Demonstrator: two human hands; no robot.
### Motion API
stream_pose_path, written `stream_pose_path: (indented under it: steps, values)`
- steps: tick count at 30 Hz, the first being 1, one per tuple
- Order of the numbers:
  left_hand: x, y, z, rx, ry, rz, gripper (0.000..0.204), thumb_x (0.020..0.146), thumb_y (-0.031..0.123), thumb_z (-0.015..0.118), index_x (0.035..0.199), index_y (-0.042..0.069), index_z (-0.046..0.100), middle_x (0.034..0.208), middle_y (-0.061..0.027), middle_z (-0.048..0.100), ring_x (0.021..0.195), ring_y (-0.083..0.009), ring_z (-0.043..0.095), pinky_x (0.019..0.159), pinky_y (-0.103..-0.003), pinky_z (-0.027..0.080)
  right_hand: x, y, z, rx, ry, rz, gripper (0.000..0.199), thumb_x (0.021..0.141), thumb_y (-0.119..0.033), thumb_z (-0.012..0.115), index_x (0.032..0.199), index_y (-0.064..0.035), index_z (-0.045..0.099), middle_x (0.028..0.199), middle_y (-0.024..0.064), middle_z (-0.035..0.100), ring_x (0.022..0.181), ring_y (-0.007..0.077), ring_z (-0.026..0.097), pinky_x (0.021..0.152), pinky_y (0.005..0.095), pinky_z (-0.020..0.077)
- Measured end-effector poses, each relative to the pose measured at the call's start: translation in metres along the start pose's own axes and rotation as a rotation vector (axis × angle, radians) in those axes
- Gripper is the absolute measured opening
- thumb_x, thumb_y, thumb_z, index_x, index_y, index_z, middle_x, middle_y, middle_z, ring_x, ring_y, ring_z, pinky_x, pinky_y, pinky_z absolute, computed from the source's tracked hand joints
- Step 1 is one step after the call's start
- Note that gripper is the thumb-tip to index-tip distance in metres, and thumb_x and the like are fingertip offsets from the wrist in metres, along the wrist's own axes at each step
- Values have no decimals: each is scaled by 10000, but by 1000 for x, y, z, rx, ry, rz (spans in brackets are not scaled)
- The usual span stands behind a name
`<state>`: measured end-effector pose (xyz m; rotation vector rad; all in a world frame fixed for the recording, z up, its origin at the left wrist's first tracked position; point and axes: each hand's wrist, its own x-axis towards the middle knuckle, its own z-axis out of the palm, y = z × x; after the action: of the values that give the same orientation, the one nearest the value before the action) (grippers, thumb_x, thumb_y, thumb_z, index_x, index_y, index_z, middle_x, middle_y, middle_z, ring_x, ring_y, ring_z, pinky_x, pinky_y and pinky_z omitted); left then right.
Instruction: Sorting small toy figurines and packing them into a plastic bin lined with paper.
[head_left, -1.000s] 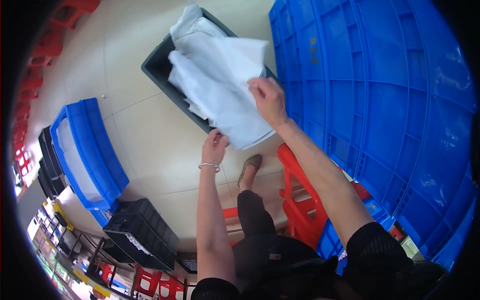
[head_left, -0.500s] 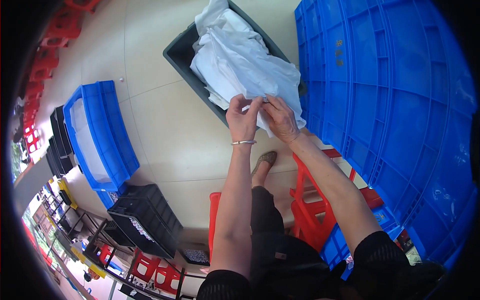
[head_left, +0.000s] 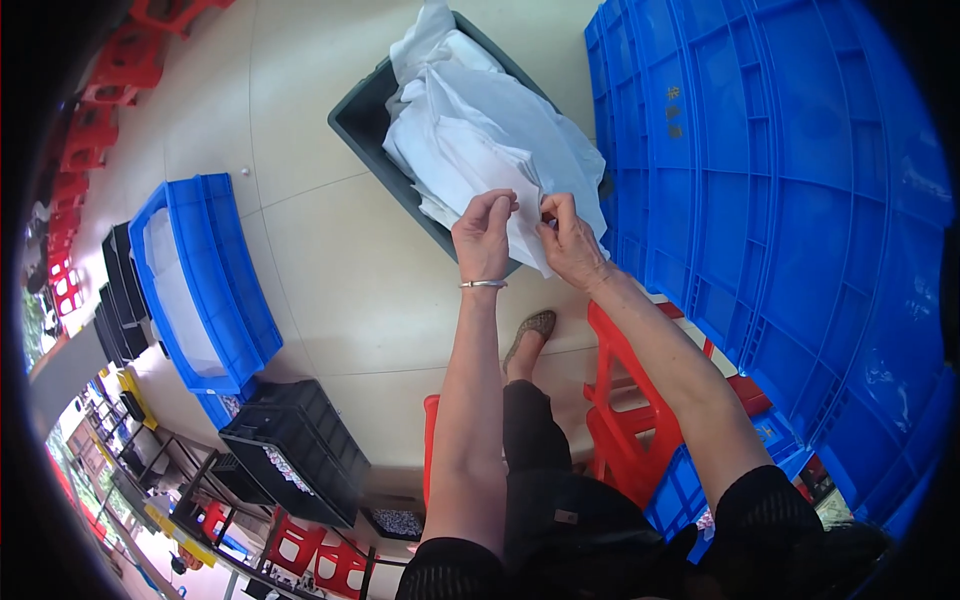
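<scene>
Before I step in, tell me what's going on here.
A person is handling thin white sheets heaped in a dark grey bin on the floor. The left hand and right hand are apart over the near end of the heap, fingers curled; whether either grips a sheet is hard to tell. The sheets hang over the bin's near side. Blue ribbed plastic crates stand to the right.

The sheets are bluish white. The bin is dark grey-green. The big crates are bright blue, the stool red, and the floor cream.
</scene>
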<state>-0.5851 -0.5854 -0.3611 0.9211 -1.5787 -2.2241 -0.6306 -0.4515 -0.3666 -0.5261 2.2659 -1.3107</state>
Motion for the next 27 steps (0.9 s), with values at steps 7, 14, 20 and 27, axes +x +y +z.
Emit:
stream_pose_path:
  steps: [7,14,20,27]
  values:
    - [-4,4,8,300,-19,31,142,789,82,699,867,-6,619,818,-20,637,762,-86,583,707,-221,469,1,-13,4,70,6,-39,317,848,0,495,1103,-38,310,980,222,610,922,409,599,755,440,472]
    - [-2,0,8,375,2,10,259,734,134,740,872,-20,584,840,-86,649,763,-151,619,694,-280,502,1,0,5,182,-21,3,318,865,-1,462,1119,-49,276,975,194,639,909,374,611,767,399,463]
    - [2,-8,3,445,63,-8,293,709,145,758,849,-22,563,802,-94,633,781,-174,622,685,-286,500,12,5,-2,414,-111,208,373,892,-193,497,1204,-36,368,976,162,655,964,295,607,848,357,440]
    - [5,-14,2,213,-100,74,277,718,24,739,946,-8,586,857,-75,634,789,-145,615,722,-269,515,41,-15,-15,42,-187,289,548,832,-388,602,1228,-19,517,997,157,659,975,237,616,871,323,439]
